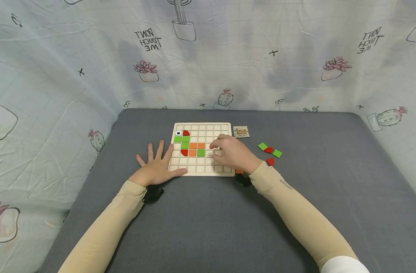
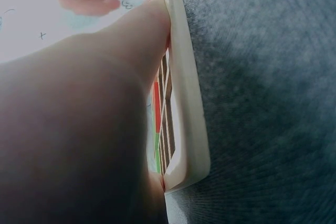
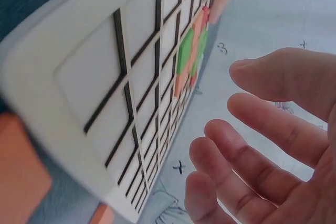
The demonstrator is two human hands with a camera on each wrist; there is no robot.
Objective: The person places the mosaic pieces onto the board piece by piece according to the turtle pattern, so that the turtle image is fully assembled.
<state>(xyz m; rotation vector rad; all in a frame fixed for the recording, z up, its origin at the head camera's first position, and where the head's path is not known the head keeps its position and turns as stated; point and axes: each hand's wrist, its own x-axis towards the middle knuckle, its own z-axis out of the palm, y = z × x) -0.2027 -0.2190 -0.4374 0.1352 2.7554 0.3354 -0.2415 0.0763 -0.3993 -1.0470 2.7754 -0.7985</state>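
A pale wooden grid board (image 1: 209, 167) lies flat on the table. Tiles fill part of its left half: a white tile with a black dot (image 1: 178, 133), red rounded tiles (image 1: 186, 133), green square tiles (image 1: 185, 145) and orange square tiles (image 1: 192, 152). My left hand (image 1: 155, 168) rests at the board's left side, fingers spread, its thumb on the near rim. Over the right half of the board hovers my right hand (image 1: 233, 152). In the right wrist view its loosely bent fingers (image 3: 262, 166) and thumb stand apart, with nothing between them.
A small picture card (image 1: 241, 131) lies beside the board's far right corner. Farther right are loose green tiles (image 1: 277, 153) and red tiles (image 1: 270, 162). Orange tiles (image 3: 21, 169) lie by the board's near right corner, partly hidden by my right wrist in the head view.
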